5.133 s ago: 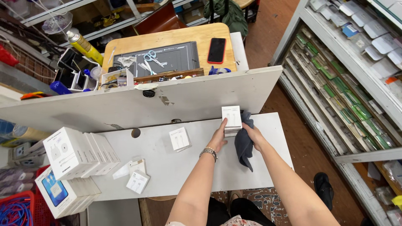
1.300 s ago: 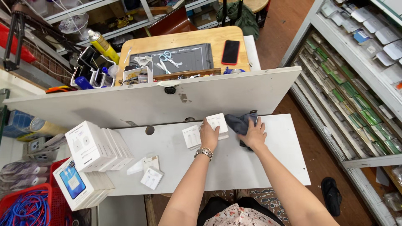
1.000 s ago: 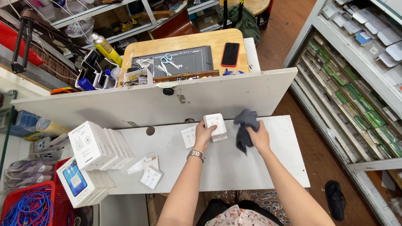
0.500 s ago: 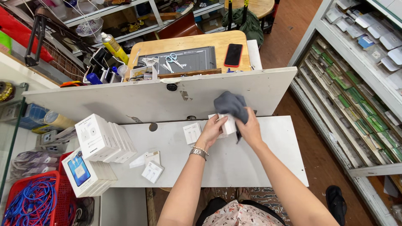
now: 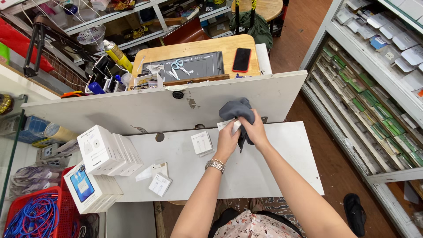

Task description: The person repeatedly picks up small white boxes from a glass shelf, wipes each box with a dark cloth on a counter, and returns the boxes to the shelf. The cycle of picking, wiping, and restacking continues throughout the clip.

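Your left hand [image 5: 227,140] grips the small white box [image 5: 231,126] from below, while your right hand [image 5: 254,131] presses the grey cloth [image 5: 237,110] over its top.

Phone-accessory shop, boxed chargers [image 5: 108,150], stocked shelves [image 5: 374,53]

- small white box [image 5: 231,125]: flat, pale and rectangular; held up off the table between the two hands, tilted, mostly hidden, only its left end showing beside the left hand [image 5: 227,140]'s fingers
- grey cloth [image 5: 238,113]: dark, soft, bunched; draped over the box's top, gripped by the right hand [image 5: 254,130], a fold hanging below
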